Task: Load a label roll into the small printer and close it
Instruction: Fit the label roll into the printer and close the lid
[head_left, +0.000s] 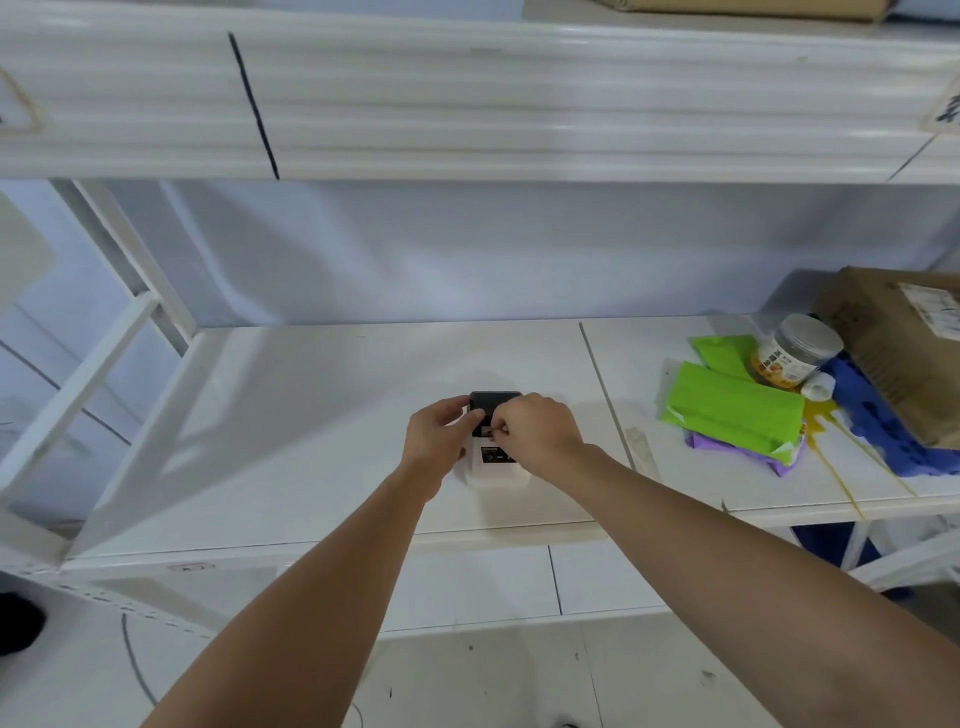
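A small white printer (496, 470) with a dark lid (493, 401) raised at its far end stands on the white shelf (311, 415), near the middle. My left hand (439, 436) grips the printer's left side, thumb on the dark part. My right hand (537, 434) is over the open compartment, fingers pinched on something small there; the hand hides what it is. No label roll shows in the head view.
At the right of the shelf lie green and purple packets (735, 408), a lidded jar (795, 353) on its side, a yellow spill (821, 421) and a cardboard box (904, 343). An upper shelf beam (467, 104) runs overhead. A slanted frame brace (130, 374) stands at the left.
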